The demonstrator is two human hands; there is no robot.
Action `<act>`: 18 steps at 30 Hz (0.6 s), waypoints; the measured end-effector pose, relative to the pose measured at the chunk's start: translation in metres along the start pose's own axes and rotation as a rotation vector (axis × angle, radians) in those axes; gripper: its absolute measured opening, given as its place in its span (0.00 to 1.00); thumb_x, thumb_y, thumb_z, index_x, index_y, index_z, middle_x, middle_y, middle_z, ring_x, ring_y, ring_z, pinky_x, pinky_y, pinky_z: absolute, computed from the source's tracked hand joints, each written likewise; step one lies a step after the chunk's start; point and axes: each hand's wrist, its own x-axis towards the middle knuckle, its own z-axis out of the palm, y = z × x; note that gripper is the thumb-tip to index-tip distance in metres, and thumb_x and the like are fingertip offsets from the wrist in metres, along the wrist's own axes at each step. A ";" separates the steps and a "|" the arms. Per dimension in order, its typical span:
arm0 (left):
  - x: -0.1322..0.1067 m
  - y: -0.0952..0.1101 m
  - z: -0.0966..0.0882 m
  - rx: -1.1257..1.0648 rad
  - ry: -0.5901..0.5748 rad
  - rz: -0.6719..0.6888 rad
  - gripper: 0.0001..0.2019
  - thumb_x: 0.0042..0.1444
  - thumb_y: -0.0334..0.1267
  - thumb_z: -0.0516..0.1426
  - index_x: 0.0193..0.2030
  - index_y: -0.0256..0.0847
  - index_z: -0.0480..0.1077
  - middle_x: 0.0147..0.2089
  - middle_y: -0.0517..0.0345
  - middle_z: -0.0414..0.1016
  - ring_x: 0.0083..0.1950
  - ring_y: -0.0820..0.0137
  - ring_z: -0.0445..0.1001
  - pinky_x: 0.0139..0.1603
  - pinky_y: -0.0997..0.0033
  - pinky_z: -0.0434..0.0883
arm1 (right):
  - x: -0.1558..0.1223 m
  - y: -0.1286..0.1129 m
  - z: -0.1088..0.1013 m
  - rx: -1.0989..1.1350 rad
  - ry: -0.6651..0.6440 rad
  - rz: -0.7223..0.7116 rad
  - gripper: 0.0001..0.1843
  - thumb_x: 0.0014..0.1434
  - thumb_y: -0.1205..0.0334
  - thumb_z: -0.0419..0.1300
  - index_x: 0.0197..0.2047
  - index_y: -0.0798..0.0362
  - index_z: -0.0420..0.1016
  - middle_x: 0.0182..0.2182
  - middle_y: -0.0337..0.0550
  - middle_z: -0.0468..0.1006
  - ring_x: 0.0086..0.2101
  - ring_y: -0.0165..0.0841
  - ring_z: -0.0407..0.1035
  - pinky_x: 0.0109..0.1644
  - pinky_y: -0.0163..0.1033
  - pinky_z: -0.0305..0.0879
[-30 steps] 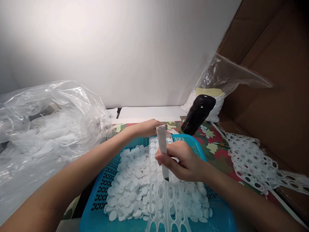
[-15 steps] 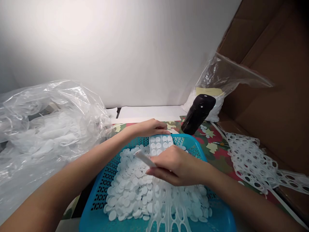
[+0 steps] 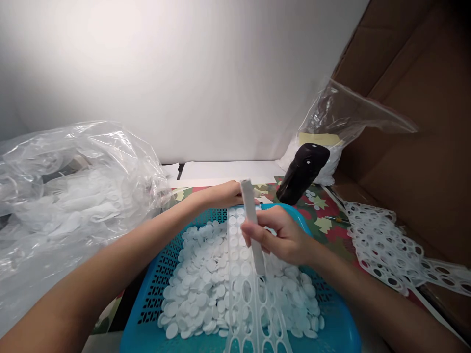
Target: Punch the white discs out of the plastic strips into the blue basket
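The person's right hand (image 3: 285, 236) pinches a narrow white stick (image 3: 251, 220) upright between thumb and fingers, just beside a strip of white discs (image 3: 237, 255) on punched backing. The strip lies across a blue plastic basket (image 3: 331, 314) heaped with loose white discs (image 3: 195, 284). The left hand (image 3: 217, 195) lies curled, fingers together, at the basket's far rim by the strip's top end; whether it grips the strip cannot be told.
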 end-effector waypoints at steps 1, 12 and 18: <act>0.000 -0.001 0.001 -0.006 0.002 0.010 0.14 0.55 0.47 0.47 0.28 0.38 0.64 0.22 0.64 0.57 0.23 0.79 0.52 0.25 0.76 0.54 | 0.000 0.000 -0.001 0.032 0.066 0.009 0.19 0.62 0.57 0.44 0.25 0.56 0.64 0.15 0.31 0.56 0.16 0.20 0.52 0.19 0.28 0.49; 0.003 -0.003 0.002 -0.041 0.031 0.057 0.14 0.55 0.45 0.48 0.25 0.37 0.63 0.23 0.63 0.61 0.23 0.80 0.54 0.23 0.77 0.55 | 0.000 0.001 -0.001 0.026 0.077 -0.031 0.17 0.61 0.59 0.46 0.23 0.57 0.63 0.13 0.29 0.53 0.14 0.19 0.49 0.17 0.28 0.47; 0.004 -0.007 0.004 -0.010 0.033 0.008 0.16 0.54 0.48 0.48 0.23 0.38 0.59 0.20 0.64 0.55 0.21 0.79 0.51 0.22 0.76 0.54 | 0.000 0.005 0.002 -0.051 0.010 -0.075 0.17 0.62 0.58 0.45 0.24 0.56 0.62 0.15 0.30 0.53 0.16 0.20 0.48 0.19 0.29 0.46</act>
